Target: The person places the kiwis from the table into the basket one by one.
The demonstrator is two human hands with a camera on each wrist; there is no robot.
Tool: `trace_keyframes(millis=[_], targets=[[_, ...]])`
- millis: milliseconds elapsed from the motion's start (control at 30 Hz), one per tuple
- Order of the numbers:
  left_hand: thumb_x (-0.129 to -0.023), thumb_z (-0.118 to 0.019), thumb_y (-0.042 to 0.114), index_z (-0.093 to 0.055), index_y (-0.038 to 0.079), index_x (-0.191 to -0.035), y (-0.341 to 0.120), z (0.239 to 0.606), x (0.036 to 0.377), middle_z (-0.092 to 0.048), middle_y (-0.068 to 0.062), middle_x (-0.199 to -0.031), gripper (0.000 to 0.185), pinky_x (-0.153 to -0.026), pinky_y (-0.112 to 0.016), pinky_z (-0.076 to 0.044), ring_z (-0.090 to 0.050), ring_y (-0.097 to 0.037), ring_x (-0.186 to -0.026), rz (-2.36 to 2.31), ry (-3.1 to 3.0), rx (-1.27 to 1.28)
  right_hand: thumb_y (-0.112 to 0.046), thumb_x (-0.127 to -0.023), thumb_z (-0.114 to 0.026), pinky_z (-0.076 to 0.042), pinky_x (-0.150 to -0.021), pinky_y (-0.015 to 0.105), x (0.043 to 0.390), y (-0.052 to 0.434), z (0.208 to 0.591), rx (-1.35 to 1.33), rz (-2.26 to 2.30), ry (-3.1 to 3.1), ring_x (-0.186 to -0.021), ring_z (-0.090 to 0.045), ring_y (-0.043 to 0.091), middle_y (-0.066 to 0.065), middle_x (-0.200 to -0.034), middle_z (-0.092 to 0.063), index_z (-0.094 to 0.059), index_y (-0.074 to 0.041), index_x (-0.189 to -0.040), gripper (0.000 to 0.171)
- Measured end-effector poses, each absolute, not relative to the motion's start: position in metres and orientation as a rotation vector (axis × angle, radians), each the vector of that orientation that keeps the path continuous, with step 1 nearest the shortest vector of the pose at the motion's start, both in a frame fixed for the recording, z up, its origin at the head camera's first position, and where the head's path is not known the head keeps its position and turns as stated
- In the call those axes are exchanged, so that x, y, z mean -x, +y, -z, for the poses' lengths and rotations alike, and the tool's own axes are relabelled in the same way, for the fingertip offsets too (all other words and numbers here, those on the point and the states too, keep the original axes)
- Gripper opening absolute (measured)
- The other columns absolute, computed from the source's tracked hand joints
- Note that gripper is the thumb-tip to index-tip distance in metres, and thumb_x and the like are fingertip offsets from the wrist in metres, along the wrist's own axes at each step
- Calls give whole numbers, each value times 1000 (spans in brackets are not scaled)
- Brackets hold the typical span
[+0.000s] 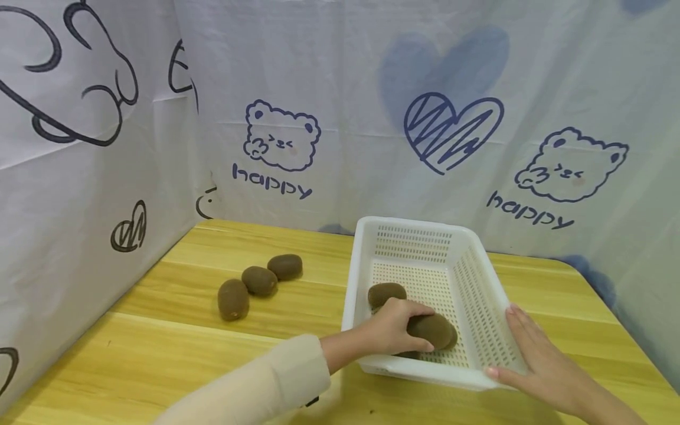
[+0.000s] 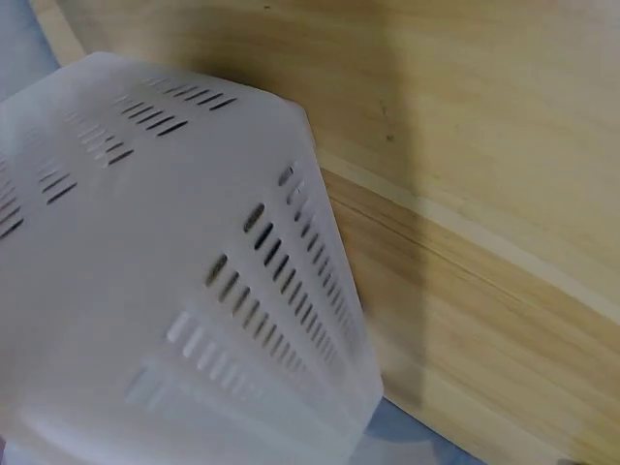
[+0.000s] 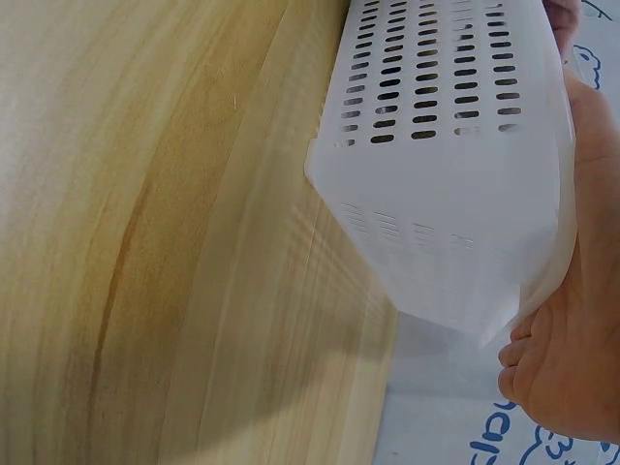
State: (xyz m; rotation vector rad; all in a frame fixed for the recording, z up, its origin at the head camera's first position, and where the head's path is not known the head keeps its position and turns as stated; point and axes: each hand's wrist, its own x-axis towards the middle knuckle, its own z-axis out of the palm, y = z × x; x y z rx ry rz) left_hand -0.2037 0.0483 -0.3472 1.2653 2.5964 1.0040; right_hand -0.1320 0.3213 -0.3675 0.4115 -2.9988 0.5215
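Inside basket [image 1: 480, 307], kiwi [image 1: 432, 330] under left hand [image 1: 393, 327], fingers curled round.

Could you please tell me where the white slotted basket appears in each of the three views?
Head: the white basket sits right of centre on the wooden table.
Left wrist: its slotted wall fills the left half, very close.
Right wrist: its corner hangs at upper right, against the right hand.
Shared landmark: the table's wood grain.
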Motion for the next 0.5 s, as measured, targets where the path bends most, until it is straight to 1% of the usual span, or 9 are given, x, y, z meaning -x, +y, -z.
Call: trace_keyframes(millis=[133,267,500], targets=[[-80,-74,23,-58,4,-124,55,349,204,-62,-5,-123,51,-91,-13,-46,-59,-11,-113,-885,2604,-1342,-42,-81,-66,-24,-93,74,133,321,368,-415,-528,-2988,-135,-14,52,32,-150,-8,-2,3,-147,102],[-81,-73,24,-58,4,-124,61,348,205,-62,-4,-124,50,-92,-14,-46,-59,-11,-113,-828,2618,-1338,-42,-81,-65,-24,-93,74,133,321,368,-414,-527,-2993,-135,-14,52,32,-150,-7,-2,3,-147,102],[-80,-74,24,-58,4,-124,70,351,206,-61,-5,-126,51,-98,-14,-42,-55,-13,-118,-694,2579,-1344,-42,-81,-65,-25,-92,75,132,321,368,-407,-523,-3001,-135,-14,52,31,-151,-7,-1,2,-148,102]])
